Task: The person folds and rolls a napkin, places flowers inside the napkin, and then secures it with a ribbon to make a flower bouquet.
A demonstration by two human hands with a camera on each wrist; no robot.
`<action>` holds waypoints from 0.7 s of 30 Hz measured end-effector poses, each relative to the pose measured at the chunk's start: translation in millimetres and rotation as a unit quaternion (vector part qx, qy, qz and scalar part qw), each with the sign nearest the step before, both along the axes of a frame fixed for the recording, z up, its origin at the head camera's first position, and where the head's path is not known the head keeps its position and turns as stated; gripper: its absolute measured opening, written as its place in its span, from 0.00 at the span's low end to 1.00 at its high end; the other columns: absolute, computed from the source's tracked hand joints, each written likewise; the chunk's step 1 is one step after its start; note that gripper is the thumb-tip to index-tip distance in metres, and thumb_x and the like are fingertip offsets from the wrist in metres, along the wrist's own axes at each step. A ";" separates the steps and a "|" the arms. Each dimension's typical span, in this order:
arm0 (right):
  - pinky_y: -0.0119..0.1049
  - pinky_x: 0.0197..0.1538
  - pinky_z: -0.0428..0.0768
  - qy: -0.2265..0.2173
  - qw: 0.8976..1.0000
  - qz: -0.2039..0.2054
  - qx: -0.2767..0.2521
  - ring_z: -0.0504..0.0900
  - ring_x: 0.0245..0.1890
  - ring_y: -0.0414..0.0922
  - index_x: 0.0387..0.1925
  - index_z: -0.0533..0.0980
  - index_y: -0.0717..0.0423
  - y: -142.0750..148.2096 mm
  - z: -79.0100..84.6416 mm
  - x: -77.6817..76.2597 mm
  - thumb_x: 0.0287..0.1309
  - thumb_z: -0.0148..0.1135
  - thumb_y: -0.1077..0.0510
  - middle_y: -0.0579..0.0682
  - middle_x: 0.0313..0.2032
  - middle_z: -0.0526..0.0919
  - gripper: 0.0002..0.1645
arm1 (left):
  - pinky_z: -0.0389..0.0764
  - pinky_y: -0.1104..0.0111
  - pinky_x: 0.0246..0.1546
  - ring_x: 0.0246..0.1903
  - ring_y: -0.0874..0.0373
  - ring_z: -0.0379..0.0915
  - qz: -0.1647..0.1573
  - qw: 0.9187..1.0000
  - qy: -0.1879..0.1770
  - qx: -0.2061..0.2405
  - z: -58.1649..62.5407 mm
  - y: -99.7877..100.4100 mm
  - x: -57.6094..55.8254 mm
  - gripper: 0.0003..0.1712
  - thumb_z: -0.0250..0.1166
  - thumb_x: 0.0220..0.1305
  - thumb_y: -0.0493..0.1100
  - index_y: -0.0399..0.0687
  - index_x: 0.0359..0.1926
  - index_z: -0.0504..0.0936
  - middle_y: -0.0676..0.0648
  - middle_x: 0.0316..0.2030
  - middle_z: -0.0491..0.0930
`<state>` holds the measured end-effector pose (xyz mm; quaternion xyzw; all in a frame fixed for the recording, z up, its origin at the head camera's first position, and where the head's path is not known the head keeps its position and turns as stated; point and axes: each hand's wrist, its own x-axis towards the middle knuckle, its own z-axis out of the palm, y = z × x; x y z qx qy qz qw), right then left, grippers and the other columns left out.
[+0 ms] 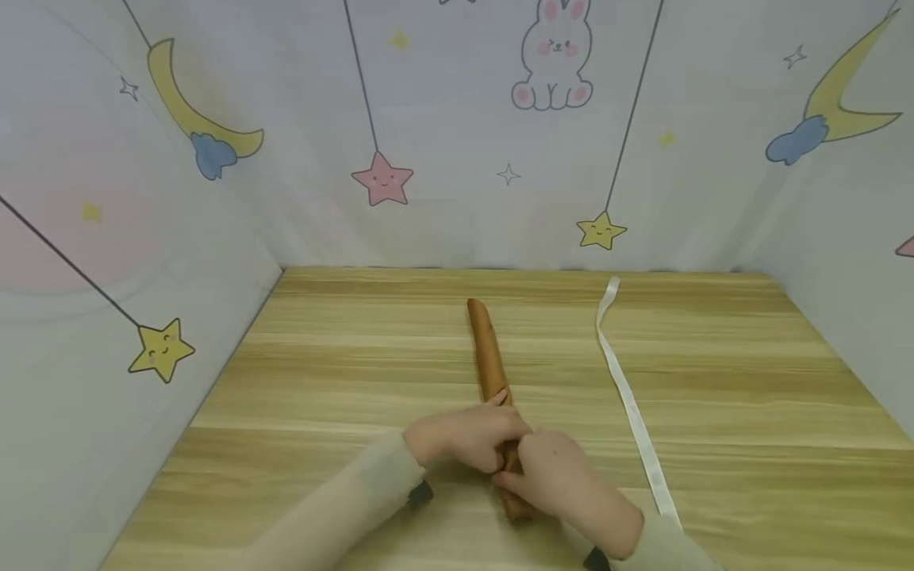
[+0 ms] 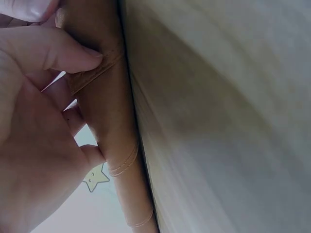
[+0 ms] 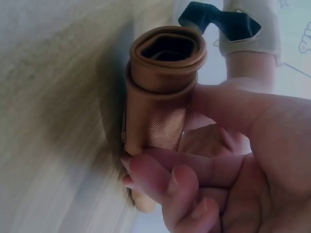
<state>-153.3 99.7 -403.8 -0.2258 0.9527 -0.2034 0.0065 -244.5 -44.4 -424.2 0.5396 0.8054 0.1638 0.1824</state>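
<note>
Rolled brown stitched material (image 1: 489, 357) is gripped by the left hand (image 1: 477, 438) and, farther from the wood-grain table's (image 1: 357, 357) back edge, the right hand (image 1: 564, 474), projecting beyond both.

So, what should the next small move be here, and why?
Probably free the right hand and reach for the white ribbon, leaving the left hand on the brown roll. Both hands grip the roll, which already looks coiled into a tube, while the ribbon lies apart to its right, not wrapped round it.
</note>
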 end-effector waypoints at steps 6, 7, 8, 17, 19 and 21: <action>0.27 0.15 0.55 -0.021 1.000 -0.006 -0.021 0.56 0.12 0.32 0.09 0.64 0.49 4.8 -3.4 1.8 0.50 0.71 0.51 0.36 0.10 0.57 0.27 | 0.45 0.46 0.70 0.51 0.69 0.70 -0.005 1.000 0.016 0.003 0.1 3.2 4.5 0.27 0.64 0.42 0.25 0.52 0.45 0.82 0.60 0.44 0.81; 0.27 0.16 0.55 -0.030 0.999 -0.007 -0.025 0.56 0.12 0.33 0.09 0.64 0.49 5.9 -4.2 1.7 0.51 0.71 0.51 0.36 0.10 0.56 0.27 | 0.45 0.47 0.70 0.51 0.69 0.70 -0.007 1.000 0.016 0.007 -0.1 3.0 4.9 0.27 0.64 0.42 0.25 0.51 0.45 0.82 0.59 0.43 0.81; 0.27 0.16 0.55 -0.041 0.999 -0.009 -0.028 0.56 0.12 0.33 0.10 0.64 0.49 7.1 -5.1 1.5 0.51 0.70 0.52 0.36 0.10 0.56 0.26 | 0.45 0.47 0.70 0.50 0.69 0.71 -0.009 1.000 0.017 0.011 -0.2 2.7 5.3 0.26 0.64 0.42 0.25 0.51 0.44 0.82 0.59 0.43 0.81; 0.25 0.16 0.54 -0.093 0.993 -0.025 -0.060 0.55 0.11 0.32 0.11 0.62 0.48 16.9 -12.0 0.6 0.52 0.67 0.54 0.35 0.10 0.58 0.24 | 0.47 0.45 0.69 0.53 0.62 0.70 -0.033 0.998 0.026 0.052 2.4 -4.2 3.1 0.19 0.63 0.48 0.27 0.45 0.43 0.83 0.51 0.46 0.80; 0.25 0.16 0.53 -0.096 0.993 -0.027 -0.070 0.54 0.10 0.31 0.09 0.61 0.48 18.9 -13.7 0.8 0.53 0.67 0.53 0.35 0.09 0.57 0.27 | 0.46 0.41 0.68 0.56 0.61 0.69 -0.022 0.998 0.023 0.047 3.8 -5.9 2.3 0.16 0.65 0.51 0.29 0.46 0.43 0.83 0.51 0.49 0.79; 0.25 0.16 0.54 -0.094 0.992 -0.025 -0.080 0.55 0.10 0.31 0.08 0.61 0.48 21.1 -15.3 1.0 0.53 0.67 0.52 0.35 0.10 0.57 0.28 | 0.46 0.39 0.67 0.58 0.61 0.68 -0.013 0.999 0.017 0.043 4.0 -7.1 1.1 0.15 0.66 0.54 0.32 0.47 0.43 0.84 0.52 0.50 0.78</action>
